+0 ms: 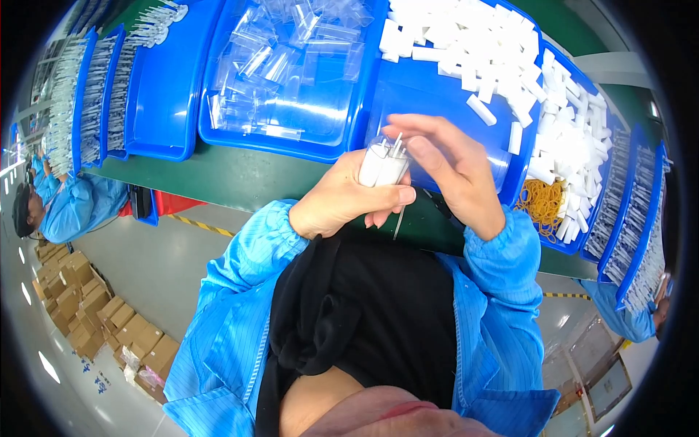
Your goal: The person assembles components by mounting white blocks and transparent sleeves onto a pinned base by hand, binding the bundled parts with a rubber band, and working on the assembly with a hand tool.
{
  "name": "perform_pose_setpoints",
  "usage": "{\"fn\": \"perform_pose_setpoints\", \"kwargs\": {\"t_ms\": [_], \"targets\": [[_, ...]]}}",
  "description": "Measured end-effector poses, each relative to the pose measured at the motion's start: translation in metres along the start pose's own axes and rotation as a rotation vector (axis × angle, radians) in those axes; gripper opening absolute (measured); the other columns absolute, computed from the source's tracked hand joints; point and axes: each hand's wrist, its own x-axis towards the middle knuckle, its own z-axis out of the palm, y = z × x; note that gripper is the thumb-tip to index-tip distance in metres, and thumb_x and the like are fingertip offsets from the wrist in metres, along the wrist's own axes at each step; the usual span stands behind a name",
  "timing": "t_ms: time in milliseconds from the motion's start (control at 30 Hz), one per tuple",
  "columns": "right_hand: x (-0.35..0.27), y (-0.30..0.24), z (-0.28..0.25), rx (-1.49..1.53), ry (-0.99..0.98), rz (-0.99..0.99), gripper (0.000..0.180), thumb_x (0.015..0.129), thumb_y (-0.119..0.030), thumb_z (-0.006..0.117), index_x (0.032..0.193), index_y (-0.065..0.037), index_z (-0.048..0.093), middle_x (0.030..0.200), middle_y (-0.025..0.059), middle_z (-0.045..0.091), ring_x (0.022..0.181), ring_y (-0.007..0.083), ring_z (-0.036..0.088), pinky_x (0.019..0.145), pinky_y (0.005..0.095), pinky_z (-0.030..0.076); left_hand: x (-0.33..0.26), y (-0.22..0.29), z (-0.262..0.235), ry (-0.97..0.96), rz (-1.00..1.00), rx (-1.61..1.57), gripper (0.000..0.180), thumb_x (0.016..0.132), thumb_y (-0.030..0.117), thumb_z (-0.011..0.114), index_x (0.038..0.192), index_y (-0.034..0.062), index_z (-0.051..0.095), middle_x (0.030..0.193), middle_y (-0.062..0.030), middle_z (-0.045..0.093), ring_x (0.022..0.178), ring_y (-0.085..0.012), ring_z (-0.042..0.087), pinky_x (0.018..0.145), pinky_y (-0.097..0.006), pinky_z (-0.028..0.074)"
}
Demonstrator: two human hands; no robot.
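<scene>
My left hand [338, 191] is closed round a white block-like bundle in clear plastic [378, 166], held upright in front of my chest. Several thin rods stick up out of its top. My right hand [464, 169] curves over the right side of the bundle, fingers stretched and apart, the thumb close to the rod tips. Whether that thumb touches the plastic I cannot tell. A thin grey rod [398, 223] hangs below my left fingers. Just beyond the hands, a blue tray [419, 98] holds many loose white blocks [477, 44].
A blue tray [331, 151] of clear plastic sleeves [277, 62] stands at the far left. Yellow rubber bands [540, 207] lie with white blocks on the right. Racks of thin parts [95, 95] flank both ends of the green table [240, 186]. Co-workers sit beyond both sides; cartons [91, 306] stand lower left.
</scene>
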Motion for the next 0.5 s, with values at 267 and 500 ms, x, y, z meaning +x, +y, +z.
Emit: {"fn": "perform_pose_setpoints", "kwargs": {"t_ms": [267, 500], "targets": [[-0.068, -0.013, -0.025, -1.185, -0.146, -0.28, 0.026, 0.077, -0.013, 0.073, 0.102, -0.006, 0.067, 0.085, 0.0046, 0.064, 0.072, 0.0199, 0.059, 0.062, 0.0339, 0.044, 0.0, 0.003, 0.0, 0.249, 0.094, 0.3, 0.027, 0.084, 0.018, 0.075, 0.1, 0.0018, 0.06, 0.077, -0.0027, 0.062, 0.052, -0.0067, 0.054, 0.046, -0.022, 0.044], [-0.094, 0.009, -0.005, -1.321, -0.197, -0.186, 0.03, 0.079, -0.01, 0.066, 0.109, -0.003, 0.065, 0.09, 0.004, 0.061, 0.076, 0.0175, 0.059, 0.066, 0.03, 0.044, 0.001, 0.004, 0.001, 0.225, 0.131, 0.36, 0.031, 0.084, 0.017, 0.074, 0.104, -0.0013, 0.059, 0.08, -0.0042, 0.063, 0.053, -0.0077, 0.055, 0.046, -0.023, 0.046]]}}
